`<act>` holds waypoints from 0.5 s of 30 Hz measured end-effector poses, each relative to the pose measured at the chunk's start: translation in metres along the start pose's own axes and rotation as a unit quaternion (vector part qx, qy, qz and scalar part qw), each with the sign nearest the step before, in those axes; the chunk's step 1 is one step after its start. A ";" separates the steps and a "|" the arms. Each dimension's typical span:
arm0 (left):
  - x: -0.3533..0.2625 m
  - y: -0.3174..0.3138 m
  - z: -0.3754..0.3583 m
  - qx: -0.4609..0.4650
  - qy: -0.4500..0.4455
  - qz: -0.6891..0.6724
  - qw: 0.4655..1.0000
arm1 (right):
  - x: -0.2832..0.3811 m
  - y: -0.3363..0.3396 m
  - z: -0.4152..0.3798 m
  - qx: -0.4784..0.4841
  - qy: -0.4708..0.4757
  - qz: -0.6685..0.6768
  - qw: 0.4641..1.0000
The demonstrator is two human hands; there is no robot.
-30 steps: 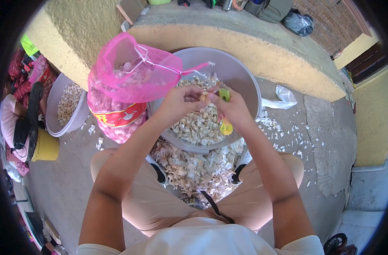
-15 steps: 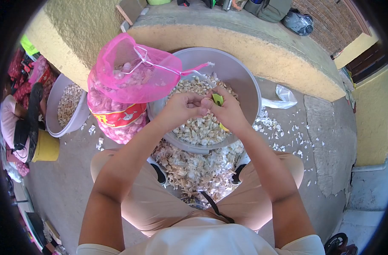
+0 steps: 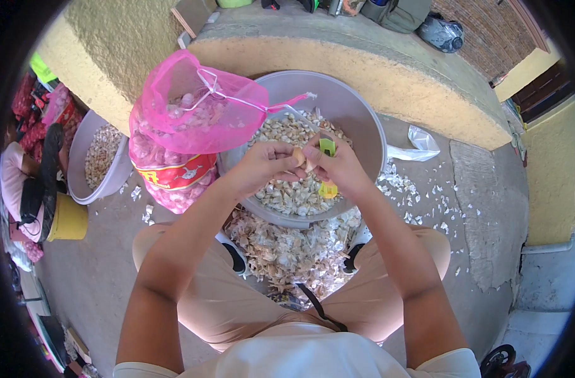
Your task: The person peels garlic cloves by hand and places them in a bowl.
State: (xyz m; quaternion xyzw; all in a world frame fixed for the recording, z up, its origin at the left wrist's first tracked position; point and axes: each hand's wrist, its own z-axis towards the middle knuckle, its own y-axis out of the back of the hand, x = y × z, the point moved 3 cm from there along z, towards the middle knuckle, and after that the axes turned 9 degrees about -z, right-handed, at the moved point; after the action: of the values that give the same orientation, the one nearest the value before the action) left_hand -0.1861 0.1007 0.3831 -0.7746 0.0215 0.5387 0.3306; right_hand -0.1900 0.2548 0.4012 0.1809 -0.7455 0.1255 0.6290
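Above a large grey tub of garlic cloves, my two hands are close together. My left hand pinches a small brownish garlic clove between thumb and fingers. My right hand is closed round a yellow-green cutter, its yellow end sticking out below the palm; the fingertips touch pale skin beside the clove. Left of the tub stands a pink mesh bag of garlic bulbs, its white drawstring trailing over the rim.
Peeled skins are heaped between my feet, with more scraps on the floor at right. A clear plastic bag lies beside the tub. At left are another tub, a yellow bucket and a seated person. A raised ledge curves behind.
My hands have shifted slightly apart, and the brownish clove now shows between them. The cutter in my right hand has turned more upright, with more of its yellow end visible.
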 end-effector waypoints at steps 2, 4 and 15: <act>-0.002 0.000 0.000 -0.012 0.010 -0.016 1.000 | -0.005 0.000 0.003 0.012 -0.011 0.067 0.998; -0.004 0.003 0.002 -0.025 0.021 -0.029 0.999 | -0.005 0.000 0.004 0.020 -0.024 0.099 0.995; 0.001 0.028 0.014 -0.155 0.045 0.192 0.968 | -0.007 0.019 0.008 -0.037 -0.069 -0.264 0.961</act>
State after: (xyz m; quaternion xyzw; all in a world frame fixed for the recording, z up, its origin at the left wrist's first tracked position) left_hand -0.2078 0.0865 0.3663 -0.8214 0.1004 0.5532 0.0956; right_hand -0.2039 0.2695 0.3935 0.3561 -0.7169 -0.0859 0.5932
